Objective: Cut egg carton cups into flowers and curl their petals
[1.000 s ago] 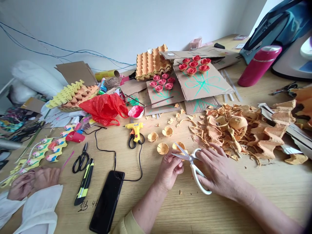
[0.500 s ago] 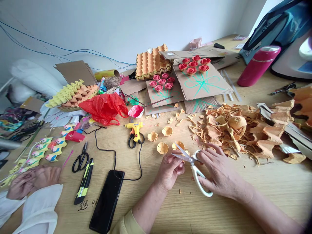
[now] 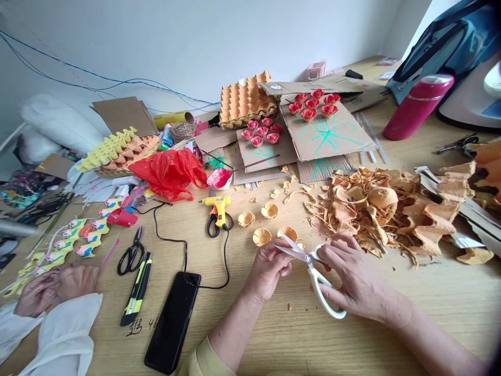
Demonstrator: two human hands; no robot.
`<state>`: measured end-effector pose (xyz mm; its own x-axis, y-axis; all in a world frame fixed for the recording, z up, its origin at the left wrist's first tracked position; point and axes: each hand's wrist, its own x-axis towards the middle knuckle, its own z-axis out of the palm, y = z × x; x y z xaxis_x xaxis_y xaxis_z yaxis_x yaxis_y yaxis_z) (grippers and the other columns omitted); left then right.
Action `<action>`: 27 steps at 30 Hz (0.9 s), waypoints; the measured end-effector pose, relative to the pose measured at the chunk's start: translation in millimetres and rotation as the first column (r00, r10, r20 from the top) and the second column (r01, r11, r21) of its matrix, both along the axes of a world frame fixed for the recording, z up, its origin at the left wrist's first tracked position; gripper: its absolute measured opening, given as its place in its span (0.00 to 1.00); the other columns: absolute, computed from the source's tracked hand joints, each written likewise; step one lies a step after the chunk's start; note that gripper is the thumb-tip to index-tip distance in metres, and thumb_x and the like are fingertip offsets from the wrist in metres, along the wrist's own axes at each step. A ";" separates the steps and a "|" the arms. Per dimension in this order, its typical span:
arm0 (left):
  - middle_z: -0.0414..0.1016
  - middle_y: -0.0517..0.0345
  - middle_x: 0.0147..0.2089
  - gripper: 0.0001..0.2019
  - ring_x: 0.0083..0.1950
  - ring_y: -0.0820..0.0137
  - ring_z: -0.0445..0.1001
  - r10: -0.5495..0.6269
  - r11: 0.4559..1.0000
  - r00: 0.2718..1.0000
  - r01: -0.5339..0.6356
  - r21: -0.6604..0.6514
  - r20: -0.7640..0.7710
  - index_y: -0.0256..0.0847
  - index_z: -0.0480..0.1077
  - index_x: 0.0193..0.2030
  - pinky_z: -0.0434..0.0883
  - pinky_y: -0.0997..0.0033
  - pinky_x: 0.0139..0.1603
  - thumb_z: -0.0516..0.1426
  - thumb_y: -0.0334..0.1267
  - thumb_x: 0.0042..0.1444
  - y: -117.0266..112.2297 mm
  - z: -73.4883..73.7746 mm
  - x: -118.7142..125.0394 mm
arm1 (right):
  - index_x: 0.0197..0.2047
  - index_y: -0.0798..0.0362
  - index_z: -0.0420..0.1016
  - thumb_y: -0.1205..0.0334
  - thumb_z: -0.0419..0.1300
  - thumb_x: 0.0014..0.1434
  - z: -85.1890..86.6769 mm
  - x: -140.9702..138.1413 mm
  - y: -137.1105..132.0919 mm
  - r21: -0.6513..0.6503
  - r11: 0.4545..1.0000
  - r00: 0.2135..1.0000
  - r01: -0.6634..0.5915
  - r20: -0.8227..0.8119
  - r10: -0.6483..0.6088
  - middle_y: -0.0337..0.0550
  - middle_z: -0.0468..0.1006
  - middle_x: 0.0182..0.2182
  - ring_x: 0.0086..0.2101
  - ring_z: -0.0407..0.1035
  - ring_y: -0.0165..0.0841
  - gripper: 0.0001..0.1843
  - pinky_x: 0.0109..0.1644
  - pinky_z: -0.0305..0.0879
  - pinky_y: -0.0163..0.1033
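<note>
My right hand [image 3: 352,279] grips white-handled scissors [image 3: 313,271], whose blades point left and are parted. My left hand [image 3: 270,269] is closed in a pinch at the blade tips, holding a small piece of egg-carton card that my fingers mostly hide. Just beyond my hands on the wooden table [image 3: 450,303] lie small tan carton flowers [image 3: 261,236], [image 3: 287,233], [image 3: 246,218], [image 3: 270,210]. A large heap of carton scraps [image 3: 376,209] lies to the right of my hands.
Another person's hands [image 3: 50,287] and white sleeve rest at the lower left. A black phone [image 3: 172,321], utility knife [image 3: 135,297], black scissors [image 3: 131,256], yellow glue gun [image 3: 218,206], red bag [image 3: 168,172], cardboard with red flowers [image 3: 324,125], egg trays [image 3: 245,99] and pink bottle [image 3: 417,107] stand around.
My hands and the scissors have shifted slightly; the right hand has slid a little down and right along the handles. The other person's hands stay still.
</note>
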<state>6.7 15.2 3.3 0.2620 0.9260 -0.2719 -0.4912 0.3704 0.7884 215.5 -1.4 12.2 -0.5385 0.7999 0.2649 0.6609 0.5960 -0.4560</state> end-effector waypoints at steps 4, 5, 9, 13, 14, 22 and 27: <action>0.67 0.62 0.26 0.16 0.24 0.80 0.58 -0.026 0.998 0.999 0.028 0.052 -0.043 0.38 0.76 0.30 0.52 0.78 0.22 0.72 0.46 0.43 2.7 3.0 -3.3 | 0.33 0.48 0.58 0.51 0.57 0.65 1.6 0.2 -0.2 -0.018 1.000 1.000 -0.026 -0.015 0.026 0.38 0.69 0.28 0.31 0.62 0.36 0.14 0.50 0.56 0.49; 0.68 0.62 0.26 0.15 0.24 0.80 0.58 -0.025 0.998 0.998 0.028 0.060 -0.051 0.38 0.76 0.30 0.53 0.78 0.22 0.72 0.46 0.43 3.3 3.0 -4.2 | 0.33 0.48 0.58 0.51 0.57 0.65 1.9 0.2 -0.3 -0.023 0.999 0.999 -0.030 -0.015 0.030 0.38 0.69 0.29 0.31 0.62 0.36 0.14 0.50 0.56 0.49; 0.69 0.61 0.30 0.12 0.25 0.80 0.58 -0.040 0.993 0.995 0.050 0.107 -0.089 0.39 0.78 0.30 0.54 0.78 0.22 0.71 0.44 0.46 6.0 2.0 -9.1 | 0.34 0.49 0.58 0.51 0.57 0.65 2.9 0.2 -0.4 -0.030 0.999 0.999 -0.044 -0.011 0.044 0.38 0.69 0.29 0.31 0.62 0.36 0.14 0.49 0.56 0.49; 0.67 0.60 0.31 0.09 0.26 0.79 0.58 -0.075 0.976 0.979 0.111 0.188 -0.188 0.40 0.79 0.31 0.55 0.77 0.23 0.69 0.43 0.50 9.0 5.1 -16.0 | 0.33 0.49 0.59 0.53 0.56 0.66 4.1 0.0 0.4 -0.022 0.999 0.999 -0.047 -0.008 0.047 0.38 0.70 0.29 0.30 0.62 0.35 0.13 0.49 0.56 0.49; 0.67 0.60 0.31 0.09 0.27 0.79 0.59 -0.076 0.971 0.972 0.123 0.206 -0.222 0.40 0.79 0.31 0.56 0.77 0.24 0.69 0.43 0.50 9.7 6.9 -17.6 | 0.33 0.49 0.60 0.54 0.56 0.66 4.4 -0.1 0.6 -0.021 0.999 0.999 -0.048 -0.005 0.048 0.38 0.70 0.29 0.30 0.62 0.35 0.13 0.49 0.56 0.49; 0.69 0.56 0.31 0.07 0.34 0.71 0.67 -0.025 0.903 0.908 0.201 0.380 -0.419 0.40 0.80 0.30 0.65 0.73 0.35 0.67 0.41 0.53 16.3 22.7 -27.1 | 0.33 0.48 0.59 0.55 0.57 0.65 5.8 -0.5 0.1 -0.002 0.998 0.998 -0.062 -0.008 0.062 0.37 0.71 0.29 0.30 0.65 0.35 0.12 0.49 0.57 0.49; 0.70 0.55 0.32 0.05 0.33 0.71 0.67 -0.021 0.874 0.871 0.255 0.414 -0.490 0.39 0.81 0.32 0.64 0.73 0.33 0.68 0.38 0.52 18.2 21.1 -35.3 | 0.33 0.49 0.58 0.55 0.57 0.67 5.7 -0.2 -0.3 -0.027 0.996 0.996 -0.087 -0.015 0.086 0.37 0.70 0.29 0.31 0.64 0.35 0.13 0.52 0.56 0.51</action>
<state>-28.6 33.4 24.4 0.3500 0.9356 0.0467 -0.0027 -0.0489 0.9988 215.2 -1.7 17.9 -0.6023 0.7576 0.2514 0.6011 0.6377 -0.4816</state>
